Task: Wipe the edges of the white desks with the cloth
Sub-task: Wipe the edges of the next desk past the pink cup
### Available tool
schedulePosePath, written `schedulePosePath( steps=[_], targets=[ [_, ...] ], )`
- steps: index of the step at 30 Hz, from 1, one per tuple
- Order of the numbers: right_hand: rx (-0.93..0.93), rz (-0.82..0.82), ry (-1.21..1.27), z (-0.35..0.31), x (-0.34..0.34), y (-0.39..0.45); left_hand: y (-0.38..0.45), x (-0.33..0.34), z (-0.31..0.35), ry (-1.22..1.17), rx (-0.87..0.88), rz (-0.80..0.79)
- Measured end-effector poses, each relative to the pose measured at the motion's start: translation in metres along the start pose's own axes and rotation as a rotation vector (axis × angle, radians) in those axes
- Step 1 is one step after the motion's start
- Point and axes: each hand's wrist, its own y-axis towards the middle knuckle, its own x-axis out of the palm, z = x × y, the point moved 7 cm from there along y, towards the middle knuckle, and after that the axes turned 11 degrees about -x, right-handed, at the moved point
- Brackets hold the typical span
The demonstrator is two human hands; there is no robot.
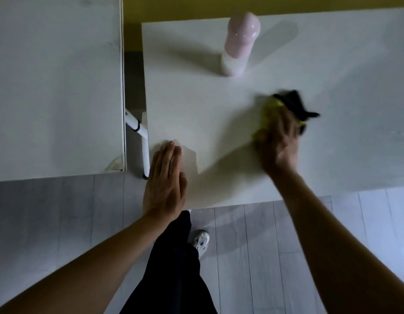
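The right hand, blurred, seems to grip a yellow-and-black cloth on the right white desk. The left hand lies flat, fingers straight, at its near left corner. A pink bottle stands farther back.

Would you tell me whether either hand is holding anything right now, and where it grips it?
The right hand grips the yellow and black cloth bunched under its fingers; motion blur hides the exact spot. The left hand holds nothing.
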Motion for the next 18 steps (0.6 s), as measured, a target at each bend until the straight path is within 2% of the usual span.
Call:
schedulePosePath(
  steps=[5, 9, 12, 15, 18],
  targets=[
    [-0.376, -0.236, 0.280, -0.143, 0.070, 0.031, 0.001, 0.002, -0.003, -0.043, -0.035, -0.029],
    [-0.557, -0.429, 0.277, -0.174, 0.099, 0.051, 0.002, -0.002, -0.012, -0.133, -0.121, -0.043],
    [-0.501, -0.440, 0.295, -0.158, 0.095, 0.053, 0.003, -0.009, -0.007, -0.107, -0.066, -0.044],
    [-0.306, -0.311, 0.307, -0.119, 0.070, 0.048, 0.009, -0.017, -0.001, -0.044, -0.075, -0.016],
    [-0.203, -0.213, 0.247, -0.061, 0.036, 0.040, 0.028, -0.025, 0.004, -0.064, -0.115, 0.001]
  ],
)
